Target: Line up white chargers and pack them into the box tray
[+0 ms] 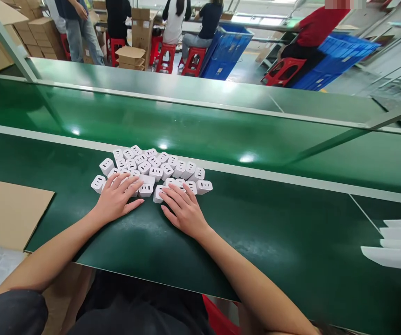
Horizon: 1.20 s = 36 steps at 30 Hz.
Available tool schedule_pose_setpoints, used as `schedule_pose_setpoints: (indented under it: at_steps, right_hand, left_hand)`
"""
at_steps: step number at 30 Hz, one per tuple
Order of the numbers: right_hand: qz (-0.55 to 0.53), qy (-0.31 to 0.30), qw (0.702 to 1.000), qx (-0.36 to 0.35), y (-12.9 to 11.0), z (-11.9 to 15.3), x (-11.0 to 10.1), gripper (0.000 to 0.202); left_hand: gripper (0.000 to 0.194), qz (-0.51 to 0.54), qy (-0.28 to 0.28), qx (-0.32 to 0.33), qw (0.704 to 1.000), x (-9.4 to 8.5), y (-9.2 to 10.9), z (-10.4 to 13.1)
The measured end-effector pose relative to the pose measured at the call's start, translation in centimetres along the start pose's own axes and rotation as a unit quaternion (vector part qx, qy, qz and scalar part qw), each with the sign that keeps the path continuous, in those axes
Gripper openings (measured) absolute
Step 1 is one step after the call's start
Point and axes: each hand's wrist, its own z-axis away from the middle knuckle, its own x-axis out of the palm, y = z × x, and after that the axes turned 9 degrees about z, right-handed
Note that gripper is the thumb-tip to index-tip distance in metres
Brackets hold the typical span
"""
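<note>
Several white charger blocks (156, 173) with dark port slots lie bunched together on the green tabletop (256, 232). Over the near left part of the bunch rests my left hand (119, 195), its fingers spread on top of the blocks and the thumb out to the side. My right hand (183, 209) lies on the near right part, fingers stretched forward across a few blocks. Neither hand is wrapped round a block. The blocks under my fingers are partly hidden.
A cardboard sheet (8, 209) lies at the left edge. White folded pieces (399, 246) stand at the right. Beyond the table runs a green conveyor belt (200, 135) with metal posts. Farther back are people on red stools (193, 60), blue crates (226, 51) and cardboard boxes (43, 35).
</note>
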Motion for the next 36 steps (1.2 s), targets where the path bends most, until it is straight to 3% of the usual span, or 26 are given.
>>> schedule_pose_setpoints:
  at_steps: [6, 12, 16, 20, 24, 30, 36]
  right_hand:
    - [-0.034, 0.046, 0.998, -0.013, 0.2, -0.3, -0.2, 0.064]
    - [-0.088, 0.105, 0.989, -0.053, -0.1, -0.6, -0.6, 0.039]
    - [-0.096, 0.128, 0.986, -0.052, -0.6, -0.7, -1.1, 0.026]
    - [-0.078, 0.121, 0.987, -0.071, -1.1, -0.6, -1.3, 0.035]
    - [-0.059, 0.084, 0.987, -0.127, -1.3, -0.5, -1.0, 0.043]
    - [-0.085, 0.072, 0.985, -0.131, -1.6, -0.2, -0.7, 0.035]
    - [-0.108, 0.068, 0.986, -0.11, -1.9, 0.1, -0.5, 0.034]
  left_hand:
    - [0.035, -0.017, -0.052, 0.021, 0.998, 0.2, 1.1, -0.1]
    - [0.031, 0.003, 0.049, 0.063, 0.997, 1.1, 1.7, -0.1]
    - [0.03, 0.046, 0.061, 0.113, 0.991, 1.2, 2.2, 0.0]
    - [0.026, 0.087, 0.051, 0.16, 0.982, 0.2, 2.4, 0.1]
    - [0.019, 0.079, 0.031, 0.11, 0.99, -1.6, 1.3, -0.3]
    - [0.02, 0.025, 0.04, 0.024, 0.999, -4.5, -0.9, 0.5]
    - [0.031, 0.016, 0.002, -0.048, 0.999, -4.5, -1.1, 2.1]
